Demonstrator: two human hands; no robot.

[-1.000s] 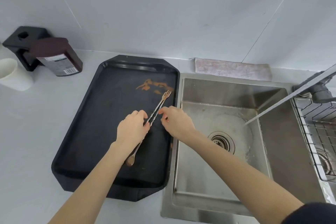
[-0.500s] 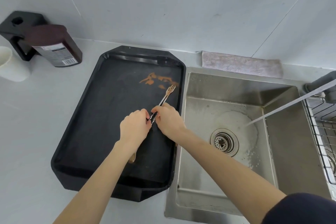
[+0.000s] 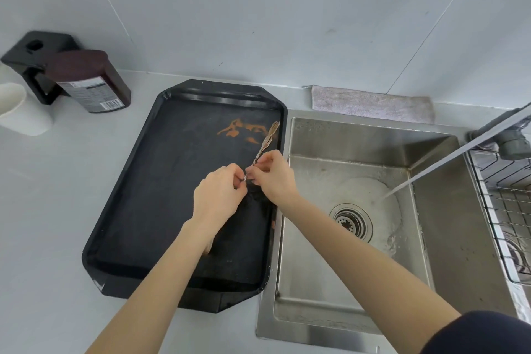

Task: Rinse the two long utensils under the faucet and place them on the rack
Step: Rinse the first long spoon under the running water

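Two long thin utensils lie end to end on the black tray [image 3: 184, 89]. The fork [image 3: 266, 141] points its tines to the far right, beside an orange sauce smear [image 3: 241, 129]. The spoon's bowl [image 3: 208, 247] just peeks out under my left wrist. My left hand [image 3: 218, 198] pinches the spoon's handle. My right hand [image 3: 273, 178] pinches the fork's handle, and the fingertips of both hands nearly touch. The faucet [image 3: 494, 135] at the right runs water [image 3: 402, 187] into the steel sink [image 3: 359, 316]. The wire rack [image 3: 505, 210] sits at the far right edge.
A dark brown bottle [image 3: 89, 80] lies by a black holder [image 3: 31, 49] and a white cup [image 3: 20, 109] at the back left. A folded grey cloth [image 3: 370, 103] lies behind the sink. The drain [image 3: 352, 221] is in the basin's middle.
My right hand has slid left onto the fork's handle until it meets my left hand. Both hands now pinch the handles. My view has shifted a little.
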